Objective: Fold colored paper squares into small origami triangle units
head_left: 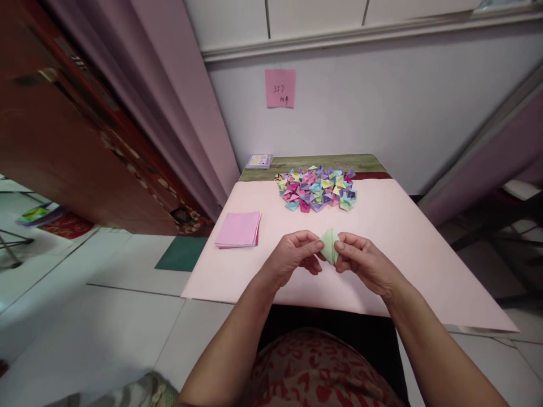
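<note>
A light green folded paper (330, 246), diamond-shaped with a crease down its middle, is held up over the near part of the table. My left hand (300, 251) pinches its left corner between thumb and fingers. On the opposite corner, my right hand (358, 257) has the same kind of pinch. Beyond the hands lies a heap of small folded paper pieces (316, 188) in purple, pink, yellow, blue and green. To the left rests a stack of square paper sheets (238, 229), pink on top.
Pale pink sheeting (424, 271) covers most of the table. A small printed pack (259, 161) sits at the far left corner. A pink note (280, 89) is stuck to the wall behind. Left of the table stand a purple curtain (169, 96) and a reddish-brown door (85, 135).
</note>
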Tool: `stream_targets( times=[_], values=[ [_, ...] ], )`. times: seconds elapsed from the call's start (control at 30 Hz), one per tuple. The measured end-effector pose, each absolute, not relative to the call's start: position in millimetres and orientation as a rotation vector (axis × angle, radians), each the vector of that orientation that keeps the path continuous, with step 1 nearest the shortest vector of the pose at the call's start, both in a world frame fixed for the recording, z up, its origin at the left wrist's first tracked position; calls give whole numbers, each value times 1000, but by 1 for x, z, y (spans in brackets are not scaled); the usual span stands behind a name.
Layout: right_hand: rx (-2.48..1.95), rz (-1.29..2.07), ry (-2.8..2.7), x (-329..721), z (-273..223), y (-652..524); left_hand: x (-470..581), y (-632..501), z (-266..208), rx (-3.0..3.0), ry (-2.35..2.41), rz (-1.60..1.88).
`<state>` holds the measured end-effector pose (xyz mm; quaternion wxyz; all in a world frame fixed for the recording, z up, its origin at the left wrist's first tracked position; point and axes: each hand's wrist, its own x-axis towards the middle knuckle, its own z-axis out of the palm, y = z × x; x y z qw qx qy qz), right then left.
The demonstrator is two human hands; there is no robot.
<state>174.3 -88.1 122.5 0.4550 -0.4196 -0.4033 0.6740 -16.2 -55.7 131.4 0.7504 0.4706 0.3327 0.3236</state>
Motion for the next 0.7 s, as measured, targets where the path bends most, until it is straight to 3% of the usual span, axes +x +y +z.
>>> stream_targets(
  times=[0.43,0.7],
  values=[
    [-1093,1237,-973,136,104,-86,-13,-66,117,1014,922,1110],
    [-1081,1120,-888,122,94,-86,-11,-70,108,930,891,1064]
  ],
)
